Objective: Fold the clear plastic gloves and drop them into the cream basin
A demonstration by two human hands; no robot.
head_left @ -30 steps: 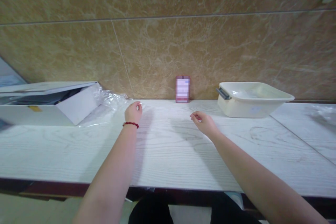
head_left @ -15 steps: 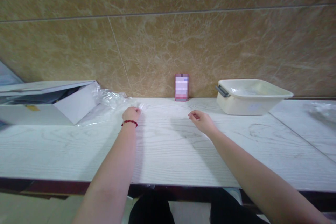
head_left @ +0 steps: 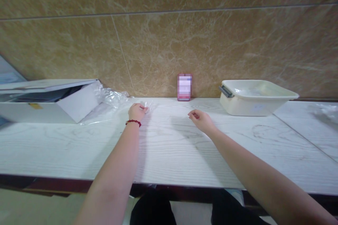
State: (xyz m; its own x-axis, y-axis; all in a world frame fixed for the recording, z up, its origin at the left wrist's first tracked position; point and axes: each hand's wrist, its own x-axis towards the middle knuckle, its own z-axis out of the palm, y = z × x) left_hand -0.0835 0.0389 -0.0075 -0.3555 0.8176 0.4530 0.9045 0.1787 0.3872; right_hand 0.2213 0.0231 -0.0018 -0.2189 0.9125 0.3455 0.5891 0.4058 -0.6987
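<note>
Your left hand (head_left: 136, 111): pinching film (head_left: 149, 106), film jutting rightward (long axis unclear). Right hand (head_left: 202, 121): sitting farther off, grip untellable.

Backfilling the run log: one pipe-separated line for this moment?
left hand: pinching clear plastic | right hand: curled, grasp unclear | phone: upright by wall | cream bin: right of phone

The film (head_left: 149, 105) at the left hand (head_left: 137, 111) is thin, clear plastic; the bag (head_left: 115, 98) is glossy, crinkled plastic. The tub (head_left: 245, 107) looks smooth plastic, the box (head_left: 76, 107) smooth card, the table (head_left: 169, 154) grained wood with a low sheen, the wall (head_left: 163, 49) polished, veined stone.
</note>
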